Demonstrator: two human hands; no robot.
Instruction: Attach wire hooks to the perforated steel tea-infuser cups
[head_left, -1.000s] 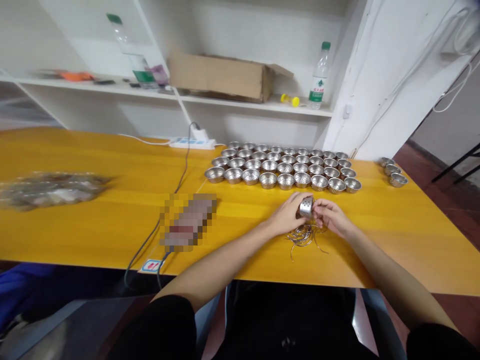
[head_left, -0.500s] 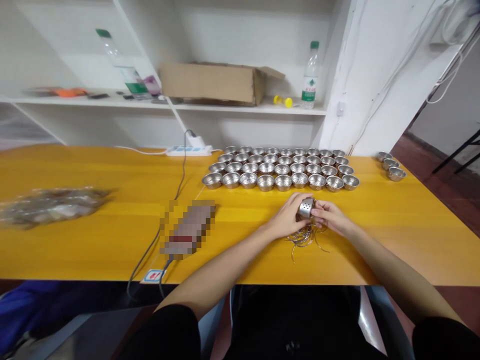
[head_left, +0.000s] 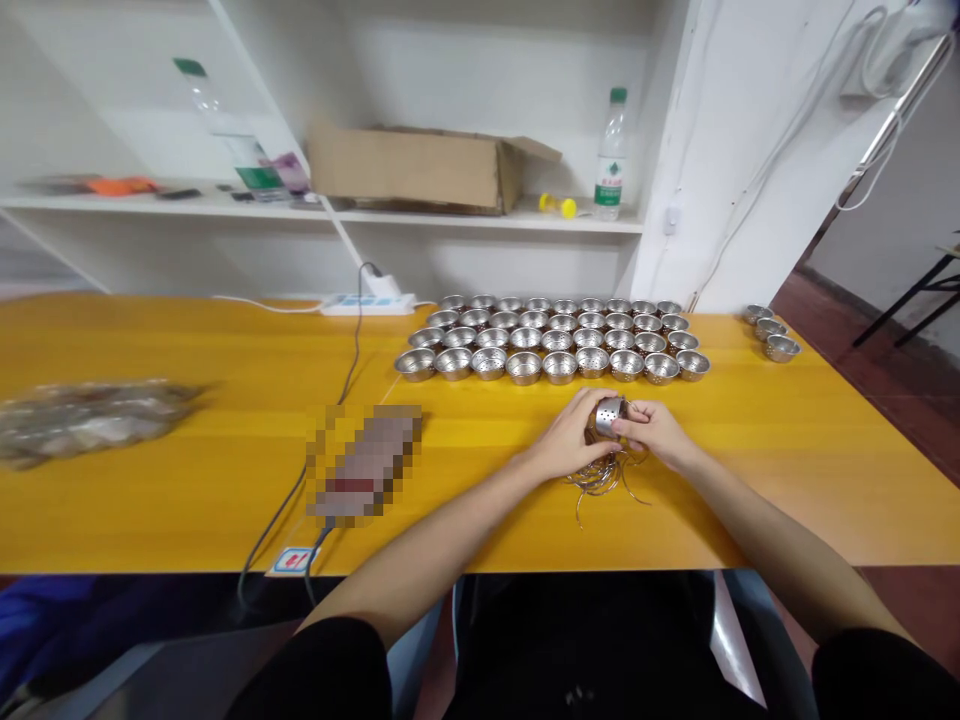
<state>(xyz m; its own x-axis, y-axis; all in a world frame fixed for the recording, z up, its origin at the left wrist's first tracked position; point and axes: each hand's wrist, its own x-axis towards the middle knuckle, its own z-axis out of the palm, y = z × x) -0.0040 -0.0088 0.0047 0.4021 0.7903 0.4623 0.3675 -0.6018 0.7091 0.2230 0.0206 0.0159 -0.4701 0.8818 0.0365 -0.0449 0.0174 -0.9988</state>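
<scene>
My left hand is closed round a small perforated metal strainer cup, which is tipped on its side above the table. At the cup's right edge, my right hand is closed in a pinch on a thin bent metal wire, with the thumb against the cup. The fingers hide where the wire meets the cup. Just below both hands lies a loose tangle of curved metal wires on the yellow table.
Rows of similar strainer cups stand behind my hands, and three more cups are at the right. A pixelated device with a cable lies left. Farther left is a plastic-wrapped bundle; a power strip sits at the back.
The whole view has shifted slightly, so things appear a little farther left. Both hands keep the same hold on the cup and wire, with only slight finger movement.
</scene>
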